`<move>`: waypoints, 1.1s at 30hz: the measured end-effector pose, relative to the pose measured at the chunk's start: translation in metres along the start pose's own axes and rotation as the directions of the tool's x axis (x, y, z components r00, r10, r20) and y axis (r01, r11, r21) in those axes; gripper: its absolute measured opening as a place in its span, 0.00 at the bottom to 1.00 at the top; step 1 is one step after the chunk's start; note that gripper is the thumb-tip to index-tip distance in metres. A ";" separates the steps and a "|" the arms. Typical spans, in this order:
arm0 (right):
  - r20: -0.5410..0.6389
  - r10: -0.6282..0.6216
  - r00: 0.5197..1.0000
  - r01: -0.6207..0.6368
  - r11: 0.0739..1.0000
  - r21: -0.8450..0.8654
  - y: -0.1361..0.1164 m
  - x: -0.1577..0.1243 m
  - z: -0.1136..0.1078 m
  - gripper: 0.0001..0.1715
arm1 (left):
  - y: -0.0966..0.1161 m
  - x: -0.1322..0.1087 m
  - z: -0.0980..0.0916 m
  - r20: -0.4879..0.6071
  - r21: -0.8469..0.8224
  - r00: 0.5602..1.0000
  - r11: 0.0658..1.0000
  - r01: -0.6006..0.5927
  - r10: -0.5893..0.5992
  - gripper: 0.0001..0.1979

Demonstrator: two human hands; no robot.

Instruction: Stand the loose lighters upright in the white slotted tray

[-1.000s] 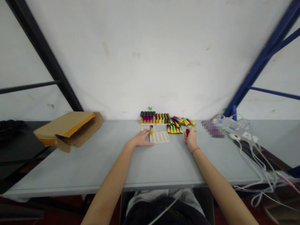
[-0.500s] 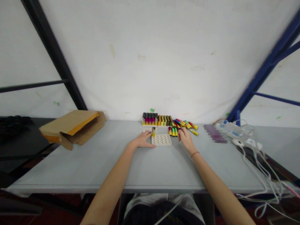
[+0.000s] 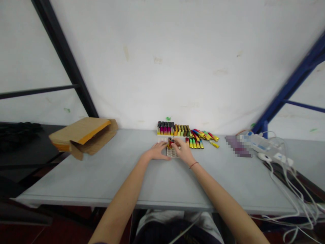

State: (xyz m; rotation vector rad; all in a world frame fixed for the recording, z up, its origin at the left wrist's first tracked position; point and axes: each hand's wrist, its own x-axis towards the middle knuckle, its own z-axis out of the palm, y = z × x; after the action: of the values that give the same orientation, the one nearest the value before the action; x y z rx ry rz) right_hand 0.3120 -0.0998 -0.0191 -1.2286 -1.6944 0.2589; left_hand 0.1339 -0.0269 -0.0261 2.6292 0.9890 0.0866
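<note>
A white tray point(image 3: 171, 154) with rows of round holes lies between my hands. My left hand point(image 3: 156, 151) rests at its left side, fingers and thumb spread around the edge. One yellow lighter point(image 3: 169, 145) stands upright in the tray's back left corner. Just right of it, my right hand point(image 3: 185, 151) pinches a red lighter point(image 3: 172, 142) over the tray's back row; whether its base sits in a hole is hidden. The right hand covers the tray's right part. Several loose lighters point(image 3: 195, 143) lie in a row to the right.
Behind stand filled trays of purple lighters point(image 3: 165, 129) and yellow lighters point(image 3: 181, 130). A pile of lighters point(image 3: 203, 134) lies at the back right. An opened cardboard box point(image 3: 81, 134) is on the left; a power strip point(image 3: 264, 144) with white cables is on the right.
My right hand has moved left from the loose lighters to the tray, bringing a red lighter beside the yellow one. My left hand stays at the tray; the view has shifted slightly.
</note>
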 end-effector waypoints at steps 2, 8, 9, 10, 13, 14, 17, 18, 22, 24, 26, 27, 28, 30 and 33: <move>-0.001 0.007 1.000 -0.007 1.000 -0.021 0.000 0.001 0.000 0.13 | -0.001 0.001 0.000 -0.002 -0.003 1.000 1.000 0.000 0.000 0.49; 0.067 -0.014 0.998 0.025 0.985 -0.168 -0.006 0.003 0.002 0.14 | -0.001 0.002 0.002 -0.001 -0.009 1.000 1.000 0.001 -0.001 0.48; 0.072 -0.023 0.997 0.037 0.979 -0.198 -0.006 0.004 0.002 0.14 | -0.001 0.002 0.002 -0.001 -0.010 1.000 1.000 -0.001 0.001 0.48; 0.074 -0.031 0.997 0.047 0.973 -0.224 -0.006 0.005 0.001 0.14 | -0.001 0.002 0.002 0.000 -0.010 1.000 1.000 0.000 0.000 0.48; 0.086 -0.063 0.994 0.084 0.958 -0.274 -0.002 0.006 -0.003 0.13 | -0.001 0.001 0.001 0.007 -0.007 1.000 1.000 0.004 -0.004 0.48; 0.097 -0.077 0.992 0.102 0.953 -0.285 -0.001 0.007 -0.004 0.13 | 0.000 0.001 0.000 0.008 -0.005 1.000 1.000 0.005 -0.005 0.48; 0.130 -0.103 0.986 0.140 0.939 -0.315 0.000 0.006 -0.007 0.12 | 0.001 0.000 -0.001 0.009 -0.002 1.000 1.000 -0.001 0.001 0.49; 0.143 -0.107 0.984 0.149 0.934 -0.326 0.000 0.006 -0.007 0.13 | 0.001 0.000 -0.001 0.010 -0.002 1.000 1.000 -0.002 0.002 0.49; 0.217 -0.161 0.963 0.231 0.908 -0.350 -0.005 0.007 -0.008 0.19 | 0.001 0.001 0.000 -0.001 -0.001 1.000 1.000 -0.001 0.001 0.49; 0.222 -0.190 0.956 0.264 0.887 -0.379 -0.001 0.008 -0.017 0.21 | 0.000 0.001 0.000 -0.005 0.001 1.000 1.000 -0.002 0.002 0.49; 0.124 -0.159 0.979 0.200 0.857 -0.475 0.012 0.006 -0.034 0.20 | 0.000 0.000 -0.001 0.004 0.002 1.000 1.000 0.003 -0.003 0.49; 0.022 -0.109 0.994 0.104 0.835 -0.540 0.022 0.004 -0.046 0.18 | 0.001 0.000 -0.001 0.012 0.001 1.000 1.000 0.007 -0.007 0.49; -0.084 -0.047 0.995 -0.012 0.802 -0.597 0.033 0.001 -0.058 0.17 | 0.001 -0.001 -0.002 0.018 -0.001 1.000 1.000 0.012 -0.012 0.50; -0.287 0.090 0.954 -0.266 0.696 -0.667 0.057 -0.008 -0.084 0.17 | 0.002 -0.001 -0.003 0.026 -0.005 1.000 1.000 0.017 -0.017 0.50; -0.401 0.311 0.862 -0.507 0.532 -0.678 0.084 -0.024 -0.109 0.24 | 0.003 -0.002 -0.004 0.033 -0.010 0.999 1.000 0.020 -0.019 0.50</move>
State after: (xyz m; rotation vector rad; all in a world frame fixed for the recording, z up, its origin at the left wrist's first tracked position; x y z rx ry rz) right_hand 0.4498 -0.1184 -0.0337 -2.2233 -1.2778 -0.3912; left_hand 0.1334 -0.0287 -0.0211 2.6023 1.0002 0.0433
